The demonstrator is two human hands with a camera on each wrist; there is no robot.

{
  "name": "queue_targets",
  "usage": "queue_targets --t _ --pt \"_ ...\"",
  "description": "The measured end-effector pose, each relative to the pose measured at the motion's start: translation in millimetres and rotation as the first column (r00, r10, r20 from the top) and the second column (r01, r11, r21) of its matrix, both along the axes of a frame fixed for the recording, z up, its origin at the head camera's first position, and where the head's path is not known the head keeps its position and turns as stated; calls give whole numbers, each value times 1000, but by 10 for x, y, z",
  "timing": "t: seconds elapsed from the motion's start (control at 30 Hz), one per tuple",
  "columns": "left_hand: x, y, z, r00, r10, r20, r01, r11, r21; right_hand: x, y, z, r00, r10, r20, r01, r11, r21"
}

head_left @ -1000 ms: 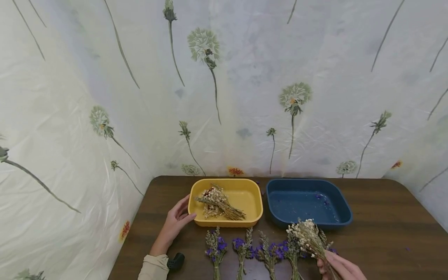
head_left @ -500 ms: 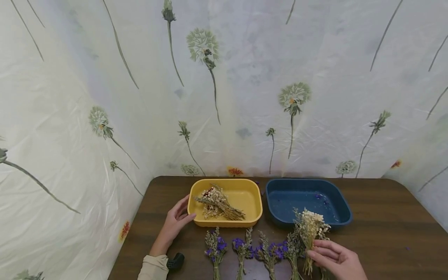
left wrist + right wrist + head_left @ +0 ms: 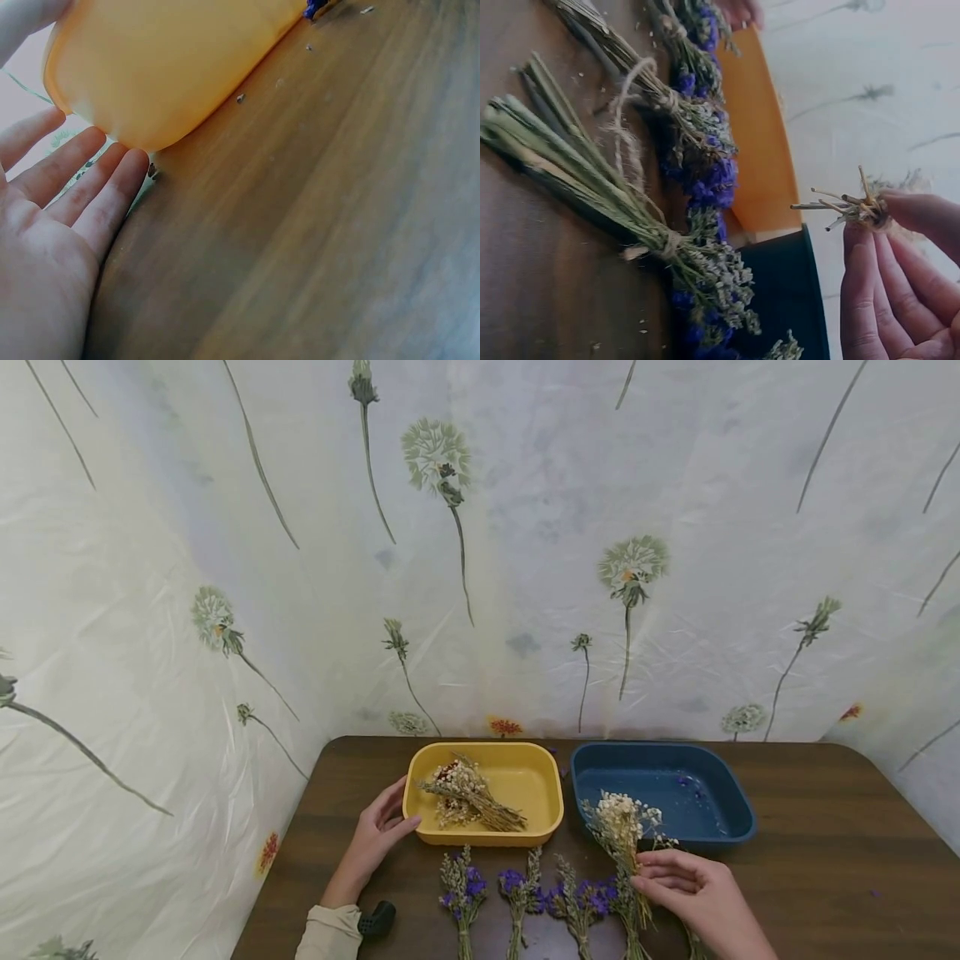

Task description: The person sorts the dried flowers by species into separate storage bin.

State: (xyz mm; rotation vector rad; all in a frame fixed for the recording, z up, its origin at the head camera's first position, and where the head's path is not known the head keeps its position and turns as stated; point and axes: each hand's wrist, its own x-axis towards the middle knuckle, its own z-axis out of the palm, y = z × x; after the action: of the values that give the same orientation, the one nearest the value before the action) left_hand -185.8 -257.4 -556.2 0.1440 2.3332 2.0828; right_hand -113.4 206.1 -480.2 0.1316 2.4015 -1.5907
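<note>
In the head view my right hand pinches a bunch of dried white flowers by its stems between thumb and fingers. Its blossoms overlap the front rim of the blue tray. Cut stem ends poke out of the pinch in the right wrist view. My left hand rests at the left front corner of the yellow tray, fairly straight fingertips touching its side in the left wrist view. Inside that tray lie dried bunches, white and brownish, with a little dark red.
Several tied bunches with purple flowers lie in a row before the trays, twine round their stems. Purple bits are scattered in the blue tray. A black object sits by the left wrist. Patterned sheeting hangs behind the table.
My right hand has lifted the white bunch from the right end of the row and carried it leftward, turning it more upright. My left hand has stayed at the yellow tray.
</note>
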Motion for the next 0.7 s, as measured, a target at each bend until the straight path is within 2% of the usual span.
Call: queue_targets --t 0.4,0.7 --pt "14 8 14 1000 -2 -8 2 1000 -3 -213 -137 109 992 121 -26 -121 993 -9" --pt "7 11 0 1000 15 -13 -15 1000 -11 -438 -223 102 955 241 -174 -241 970 24"
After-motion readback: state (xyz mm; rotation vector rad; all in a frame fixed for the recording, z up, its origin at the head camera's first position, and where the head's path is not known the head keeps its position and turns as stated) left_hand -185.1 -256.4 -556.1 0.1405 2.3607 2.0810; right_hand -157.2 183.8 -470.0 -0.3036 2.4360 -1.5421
